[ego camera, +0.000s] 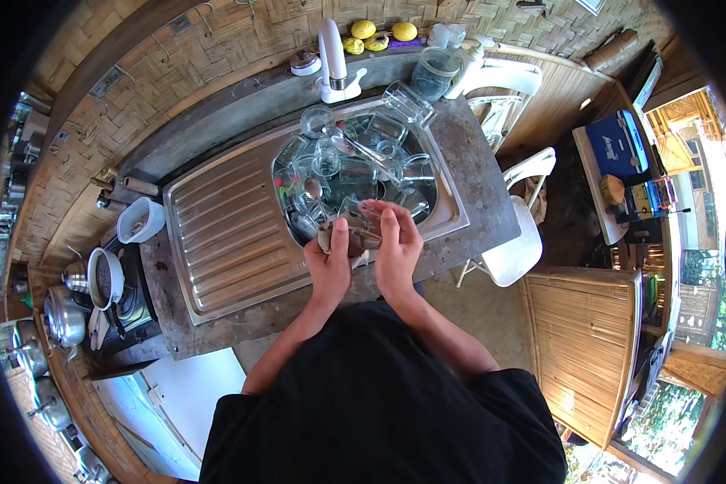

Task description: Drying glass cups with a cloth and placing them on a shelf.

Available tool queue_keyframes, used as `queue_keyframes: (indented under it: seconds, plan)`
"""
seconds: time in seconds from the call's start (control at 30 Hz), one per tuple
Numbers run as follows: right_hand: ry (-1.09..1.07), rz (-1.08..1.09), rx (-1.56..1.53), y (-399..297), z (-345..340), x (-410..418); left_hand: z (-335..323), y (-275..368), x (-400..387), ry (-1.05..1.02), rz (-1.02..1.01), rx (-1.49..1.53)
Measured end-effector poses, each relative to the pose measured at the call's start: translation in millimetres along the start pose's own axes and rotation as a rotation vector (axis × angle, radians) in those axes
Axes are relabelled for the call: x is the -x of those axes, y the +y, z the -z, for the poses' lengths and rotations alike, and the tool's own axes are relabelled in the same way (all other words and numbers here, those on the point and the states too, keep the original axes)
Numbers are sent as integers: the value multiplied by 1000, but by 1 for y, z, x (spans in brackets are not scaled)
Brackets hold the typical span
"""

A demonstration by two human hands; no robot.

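Over the near edge of the steel sink (457, 212), my left hand (331, 260) grips a small brownish object (354, 243), its thumb lying on top. My right hand (399, 251) curls around the object's right side, thumb raised and fingers bent over it. The fingers hide much of the object, so its kind cannot be told. Just beyond them, the basin is crowded with several clear glasses. Among these are a glass mug (416, 168), a spoon (313, 189) and a long metal utensil (366, 154) lying across the pile.
Left of the basin is the ribbed drainboard (236, 221). A white faucet (334, 60) rises behind it, near yellow fruits (363, 28), a lidded jar (434, 72) and a pump bottle (469, 66). A plastic tub (141, 220) and a pan (106, 279) stand left; a white chair (514, 254) stands right.
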State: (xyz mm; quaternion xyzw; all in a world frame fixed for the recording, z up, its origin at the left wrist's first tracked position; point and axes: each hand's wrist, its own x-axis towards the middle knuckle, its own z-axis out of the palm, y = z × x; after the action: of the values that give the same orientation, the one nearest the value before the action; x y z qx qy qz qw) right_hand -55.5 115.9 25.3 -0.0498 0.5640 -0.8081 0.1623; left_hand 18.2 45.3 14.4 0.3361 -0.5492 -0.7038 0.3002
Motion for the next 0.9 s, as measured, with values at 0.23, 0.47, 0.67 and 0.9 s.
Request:
queue_keyframes:
  seconds: [0.23, 0.47, 0.67, 0.9]
  plan:
    - [-555, 979, 580, -19, 27, -17, -2, 17, -16, -48, 426, 201]
    - [46, -305, -245, 4, 12, -1, -11, -8, 7, 55, -52, -92]
    - [33, -16, 61, -3, 10, 0, -4, -3, 5, -28, -63, -176]
    - [-538, 971, 611, -18, 36, -9, 0, 26, -20, -193, 544, 52]
